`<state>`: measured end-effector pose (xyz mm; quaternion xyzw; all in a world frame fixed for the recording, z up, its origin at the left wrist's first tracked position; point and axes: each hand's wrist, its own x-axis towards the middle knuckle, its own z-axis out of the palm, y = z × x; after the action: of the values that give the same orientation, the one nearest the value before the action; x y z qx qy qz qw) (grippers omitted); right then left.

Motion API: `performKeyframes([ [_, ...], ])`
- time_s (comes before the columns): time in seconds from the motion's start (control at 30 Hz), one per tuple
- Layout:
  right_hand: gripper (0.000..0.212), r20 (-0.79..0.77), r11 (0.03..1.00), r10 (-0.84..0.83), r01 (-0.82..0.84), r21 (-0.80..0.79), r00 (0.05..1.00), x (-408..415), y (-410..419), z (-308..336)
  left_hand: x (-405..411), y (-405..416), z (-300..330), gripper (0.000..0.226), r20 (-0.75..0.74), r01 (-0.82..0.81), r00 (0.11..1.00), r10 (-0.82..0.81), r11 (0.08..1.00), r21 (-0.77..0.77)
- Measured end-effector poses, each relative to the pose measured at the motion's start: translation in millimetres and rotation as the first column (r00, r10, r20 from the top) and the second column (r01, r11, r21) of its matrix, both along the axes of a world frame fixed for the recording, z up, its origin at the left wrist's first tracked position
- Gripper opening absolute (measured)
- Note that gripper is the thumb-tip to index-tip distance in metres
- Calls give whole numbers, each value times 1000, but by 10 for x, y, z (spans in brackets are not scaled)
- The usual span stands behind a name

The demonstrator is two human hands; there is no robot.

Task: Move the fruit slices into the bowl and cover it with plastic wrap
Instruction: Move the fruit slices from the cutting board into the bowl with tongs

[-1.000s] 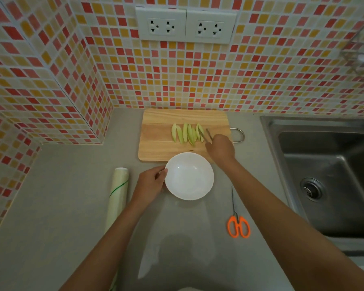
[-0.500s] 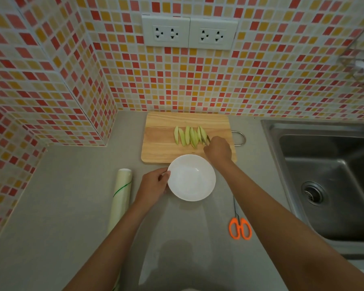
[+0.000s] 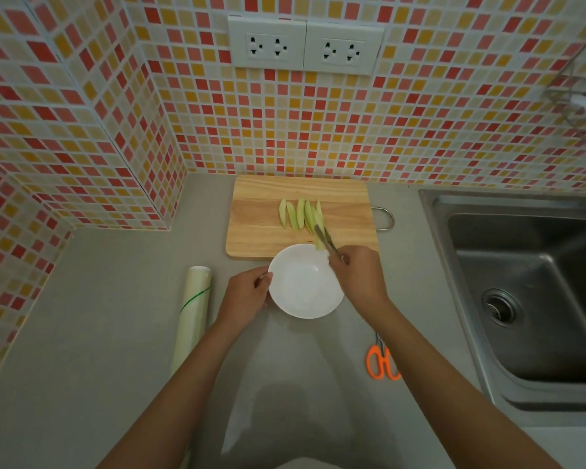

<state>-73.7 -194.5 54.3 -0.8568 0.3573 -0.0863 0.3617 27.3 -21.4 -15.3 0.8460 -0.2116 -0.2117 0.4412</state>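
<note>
Several pale green fruit slices (image 3: 296, 214) lie side by side on a wooden cutting board (image 3: 264, 231) against the tiled wall. A white bowl (image 3: 298, 292) stands empty on the counter just in front of the board. My left hand (image 3: 247, 292) grips the bowl's left rim. My right hand (image 3: 357, 275), at the bowl's right rim, is closed on thin metal tongs (image 3: 330, 245). The tongs pinch one fruit slice (image 3: 318, 243) over the bowl's far edge. A roll of plastic wrap (image 3: 193, 313) lies on the counter to the left of the bowl.
Orange-handled scissors (image 3: 381, 362) lie on the grey counter to the right of my right forearm. A steel sink (image 3: 528, 292) fills the right side. Tiled walls close off the back and the left, with two white socket plates (image 3: 305, 47) above the board.
My right hand has pulled back from the row of slices toward the bowl, carrying one slice in the tongs. My left hand has stayed on the bowl's rim.
</note>
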Motion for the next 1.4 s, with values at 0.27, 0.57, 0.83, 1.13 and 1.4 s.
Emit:
performKeyframes([
  [0.27, 27, -315, 980, 135, -173, -97, 940, -527, 492, -103, -15, -12, 41, 24, 3, -10, 1000, 10, 1000, 3],
  [0.57, 41, -134, 993, -60, 45, -112, 989, 139, -26, 56, -26, -13, 58, 25, -9, -17, 1000, 17, 1000, -7],
  [0.83, 19, -261, 989, -17, -23, -148, 965, 743, -401, -284, -27, -1, 50, 24, 2, 1, 1000, -1, 1000, -22],
  [1.13, 36, -116, 998, -57, 54, -31, 992, 565, -329, -136, -27, 0, 24, 23, -8, -1, 1000, 1, 1000, -31],
  [1.4, 51, 13, 998, 13, -14, 64, 1000, -470, 366, 42, -29, 1, 11, 25, 9, 7, 1000, -6, 1000, -23],
])
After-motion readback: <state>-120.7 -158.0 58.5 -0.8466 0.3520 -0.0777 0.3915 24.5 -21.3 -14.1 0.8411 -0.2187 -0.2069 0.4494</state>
